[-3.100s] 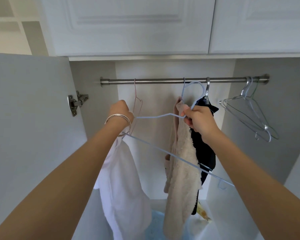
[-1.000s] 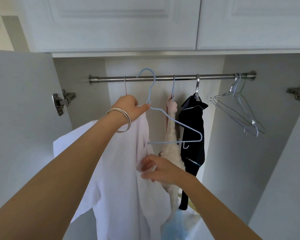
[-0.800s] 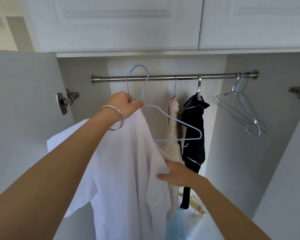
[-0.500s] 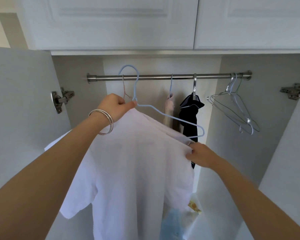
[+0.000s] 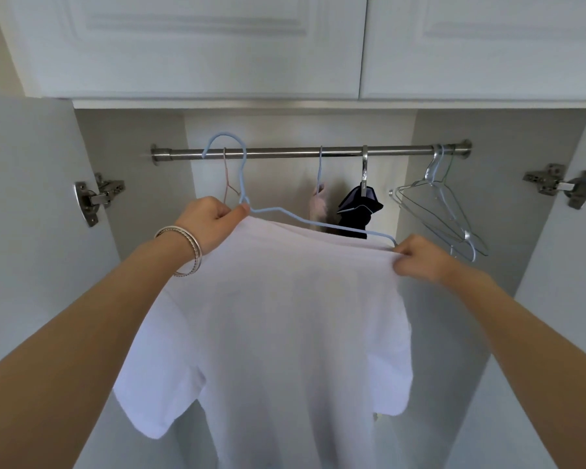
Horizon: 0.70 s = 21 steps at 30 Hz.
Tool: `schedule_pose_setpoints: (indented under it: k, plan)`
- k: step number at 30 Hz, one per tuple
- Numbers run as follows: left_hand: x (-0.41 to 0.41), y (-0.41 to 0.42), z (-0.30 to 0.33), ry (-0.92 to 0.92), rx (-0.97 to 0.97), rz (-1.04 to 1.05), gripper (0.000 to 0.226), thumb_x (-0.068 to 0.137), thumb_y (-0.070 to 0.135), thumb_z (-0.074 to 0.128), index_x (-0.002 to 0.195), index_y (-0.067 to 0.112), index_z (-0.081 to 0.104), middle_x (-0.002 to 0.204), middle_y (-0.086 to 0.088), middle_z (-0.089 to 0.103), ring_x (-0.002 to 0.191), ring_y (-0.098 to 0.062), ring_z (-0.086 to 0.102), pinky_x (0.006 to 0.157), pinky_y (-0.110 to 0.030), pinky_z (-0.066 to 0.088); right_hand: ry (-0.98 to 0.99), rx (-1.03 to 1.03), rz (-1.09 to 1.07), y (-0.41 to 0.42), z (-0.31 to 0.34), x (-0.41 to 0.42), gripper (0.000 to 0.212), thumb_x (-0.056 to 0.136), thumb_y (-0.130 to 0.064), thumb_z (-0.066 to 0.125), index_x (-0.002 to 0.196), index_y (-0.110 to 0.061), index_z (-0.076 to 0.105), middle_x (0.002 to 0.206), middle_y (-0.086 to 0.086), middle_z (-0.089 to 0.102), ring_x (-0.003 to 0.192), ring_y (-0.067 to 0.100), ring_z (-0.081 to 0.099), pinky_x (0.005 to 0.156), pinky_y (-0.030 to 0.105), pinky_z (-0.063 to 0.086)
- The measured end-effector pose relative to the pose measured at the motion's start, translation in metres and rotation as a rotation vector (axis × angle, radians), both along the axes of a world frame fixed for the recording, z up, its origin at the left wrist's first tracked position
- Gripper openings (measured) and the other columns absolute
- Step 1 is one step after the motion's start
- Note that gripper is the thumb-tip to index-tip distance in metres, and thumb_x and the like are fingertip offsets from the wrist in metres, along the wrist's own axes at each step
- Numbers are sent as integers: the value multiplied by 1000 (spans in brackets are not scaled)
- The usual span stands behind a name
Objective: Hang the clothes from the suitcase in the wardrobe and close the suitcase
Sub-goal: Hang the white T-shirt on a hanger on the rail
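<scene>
The white cotton T-shirt [image 5: 278, 333] hangs between both hands, draped over the pale-blue wire hanger [image 5: 242, 184]. Left hand [image 5: 210, 221] grips the hanger neck and collar; right hand [image 5: 420, 258] pinches the shoulder seam at the hanger's end. Fabric judged light, limp, apt to slide (wire likely flexes); hold at the shoulders.
</scene>
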<state>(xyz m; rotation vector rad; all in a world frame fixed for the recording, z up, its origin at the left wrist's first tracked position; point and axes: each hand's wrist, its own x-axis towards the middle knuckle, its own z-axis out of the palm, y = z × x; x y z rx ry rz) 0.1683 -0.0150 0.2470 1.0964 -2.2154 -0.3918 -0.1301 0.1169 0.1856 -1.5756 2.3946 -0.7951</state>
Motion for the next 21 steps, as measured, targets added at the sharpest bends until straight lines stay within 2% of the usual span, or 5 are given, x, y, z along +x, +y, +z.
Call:
schedule_pose_setpoints:
  k: [4,11,14,17,21]
  plan:
    - [-2,-3,2,-45,-36,13,61,94,38,44,42,11,26,44,-5,24,43,-18,25,47,-25,22,5,-70,-19,0,11,-12,44,69,9,46,38,-17,27,36,-10,18,39,7,18,51,23,15]
    - [-21,-3,-1,-184,-60,-30,59,91,44,45,44,14,27,47,-4,26,48,-20,28,50,-27,24,188,-6,-15,3,37,-11,37,71,9,43,42,-14,40,42,-2,30,48,18,28,46,22,22]
    - [-37,-1,4,-127,-55,-43,59,90,47,47,44,14,26,46,-4,25,46,-20,27,52,-27,25,338,-196,188,-8,42,8,21,66,9,48,58,-2,64,59,4,53,60,21,50,58,24,39]
    - [-52,2,6,-37,-25,-73,59,88,48,49,46,15,24,47,-2,23,46,-17,23,50,-26,22,244,-425,405,-22,48,41,15,68,2,54,64,-3,68,79,-3,52,62,-5,50,60,8,35]
    - [-64,3,12,50,-36,-121,61,86,47,54,46,15,21,49,-2,19,47,-16,19,47,-26,19,158,-455,277,-33,44,55,20,84,-21,64,102,-19,57,98,-8,47,68,1,49,63,16,37]
